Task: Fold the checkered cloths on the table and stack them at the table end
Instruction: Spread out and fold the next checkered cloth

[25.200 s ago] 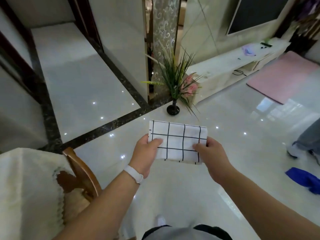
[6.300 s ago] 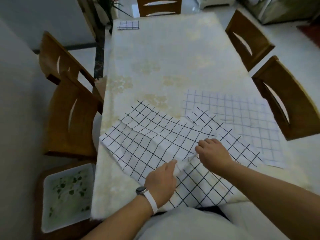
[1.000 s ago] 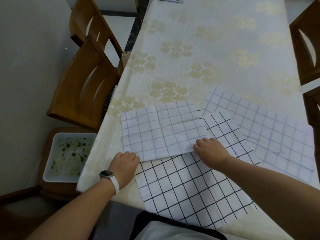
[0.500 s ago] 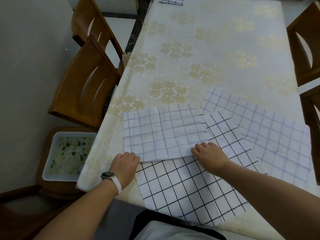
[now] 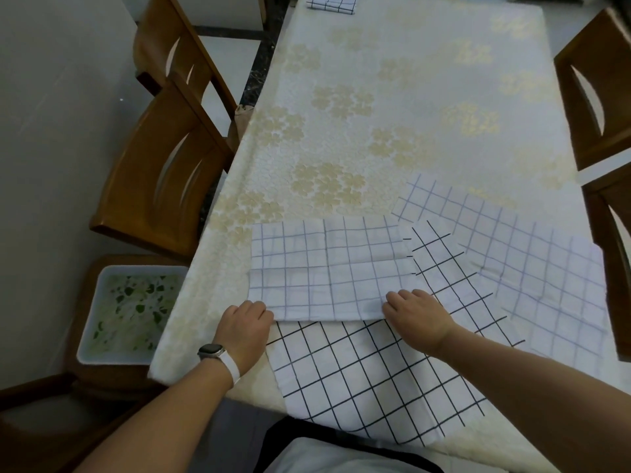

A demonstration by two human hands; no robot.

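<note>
A folded-over checkered cloth (image 5: pixel 327 268) lies near the table's front edge, its pale back side up. My left hand (image 5: pixel 244 327) pinches its near left corner and my right hand (image 5: pixel 415 314) pinches its near right corner. Beneath it a flat cloth with bold black checks (image 5: pixel 368 373) hangs over the front edge. A third, paler checkered cloth (image 5: pixel 532 268) lies spread at the right. A small folded checkered cloth (image 5: pixel 331 2) rests at the far end of the table.
The table (image 5: pixel 392 107) carries a cream flowered tablecloth. Wooden chairs (image 5: pixel 164 165) stand along the left side and more chairs (image 5: pixel 594 87) along the right. A white tray (image 5: pixel 128 319) with green bits sits on a stool at the lower left.
The folded cloth's near edge has come toward me with both hands, which slid down a little. The cloth now lies squarer and flatter than a second ago.
</note>
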